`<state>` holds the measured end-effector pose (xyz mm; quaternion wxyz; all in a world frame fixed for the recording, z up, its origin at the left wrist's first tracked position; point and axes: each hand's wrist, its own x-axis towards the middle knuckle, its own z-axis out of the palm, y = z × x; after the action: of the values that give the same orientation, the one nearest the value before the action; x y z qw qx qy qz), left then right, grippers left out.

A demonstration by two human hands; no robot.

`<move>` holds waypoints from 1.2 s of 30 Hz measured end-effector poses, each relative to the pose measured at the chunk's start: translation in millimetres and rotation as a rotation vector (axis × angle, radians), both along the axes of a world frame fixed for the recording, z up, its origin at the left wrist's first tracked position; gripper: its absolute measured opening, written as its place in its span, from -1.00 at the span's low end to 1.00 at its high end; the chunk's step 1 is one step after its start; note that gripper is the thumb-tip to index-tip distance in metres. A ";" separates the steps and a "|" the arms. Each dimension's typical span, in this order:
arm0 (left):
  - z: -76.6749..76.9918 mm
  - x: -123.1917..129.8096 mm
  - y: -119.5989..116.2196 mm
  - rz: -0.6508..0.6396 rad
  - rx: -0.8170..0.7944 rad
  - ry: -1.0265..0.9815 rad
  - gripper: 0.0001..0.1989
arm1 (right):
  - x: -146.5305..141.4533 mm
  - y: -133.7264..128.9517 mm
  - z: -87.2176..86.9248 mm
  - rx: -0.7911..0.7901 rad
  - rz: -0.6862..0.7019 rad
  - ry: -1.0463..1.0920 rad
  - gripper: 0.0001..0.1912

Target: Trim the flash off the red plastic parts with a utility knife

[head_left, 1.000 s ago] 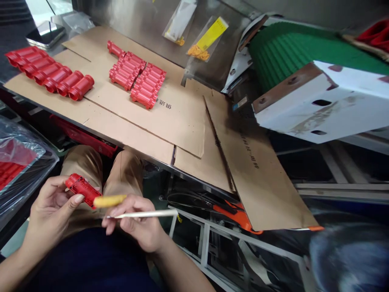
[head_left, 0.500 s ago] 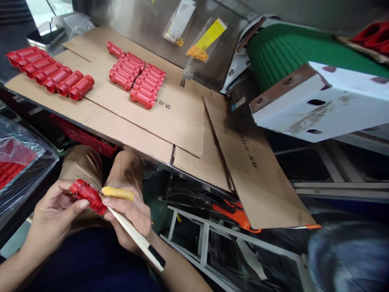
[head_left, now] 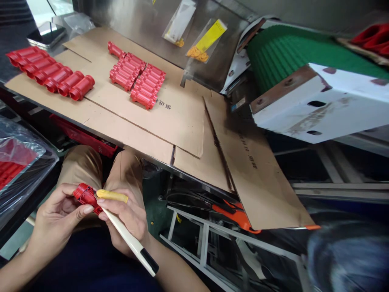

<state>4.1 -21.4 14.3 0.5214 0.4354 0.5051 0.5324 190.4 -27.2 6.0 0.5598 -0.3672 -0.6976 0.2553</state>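
Note:
Over my lap, my left hand (head_left: 65,211) is closed around a red plastic tubular part (head_left: 85,194), thumb in front and fingers behind. My right hand (head_left: 129,219) grips a slim white-handled tool (head_left: 126,235) with a black end. The tool's working tip is hidden at the part, so its kind cannot be made out. A yellow finger cot (head_left: 112,196) covers one right-hand finger, which lies close to the part's right end. My right fingertips also touch that end of the part.
Cardboard sheets (head_left: 185,121) cover the table. Red tubular parts stand in a row (head_left: 57,77) at left and in grouped blocks (head_left: 147,85) behind. Beyond lie a phone (head_left: 47,35) and a bag of orange pieces (head_left: 199,52). A green conveyor belt (head_left: 291,52) is at right; a plastic-lined bin (head_left: 27,166) at left.
Both my hands have shifted slightly; the right hand and tool have moved a little left and down. The red part has turned somewhat in my left hand.

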 end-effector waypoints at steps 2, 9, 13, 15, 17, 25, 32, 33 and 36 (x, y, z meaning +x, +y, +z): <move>-3.0 -0.3 -1.9 0.015 -0.010 -0.029 -0.81 | -2.9 -3.4 -0.4 -0.023 -0.031 0.011 -0.60; -4.5 -1.5 -2.8 -0.026 -0.052 -0.092 -0.82 | 1.7 -0.7 6.8 -0.023 -0.001 0.012 -0.75; -6.5 -1.4 -1.8 -0.024 -0.050 -0.107 -0.82 | 4.9 1.6 8.7 -0.035 0.022 0.020 -0.79; -6.5 -1.9 -0.8 -0.006 -0.074 -0.141 -0.77 | 7.7 0.9 7.9 -0.105 0.019 0.043 -0.80; -3.0 -2.4 0.4 -0.021 -0.136 -0.218 -0.65 | 12.8 0.4 7.3 -0.255 0.017 0.144 -0.80; 6.7 -11.4 5.1 -0.219 -0.634 -0.379 -0.51 | 27.7 15.6 10.4 -0.817 0.067 0.241 -0.66; 4.7 -13.0 0.8 -0.158 -0.356 -0.223 -0.38 | 22.8 11.4 11.7 -0.853 0.137 0.116 -0.66; 7.2 -10.7 1.0 -0.093 -0.314 -0.182 -0.53 | 24.1 9.2 13.3 -0.686 0.094 0.032 -0.76; 9.9 -7.0 4.3 -0.003 -0.268 -0.235 -0.73 | 28.8 4.1 17.1 -0.223 0.018 -0.122 -0.81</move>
<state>-2.9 -17.0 24.2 0.6309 0.2978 0.5065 0.5068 219.2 -23.1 23.1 0.4696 -0.4355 -0.7011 0.3135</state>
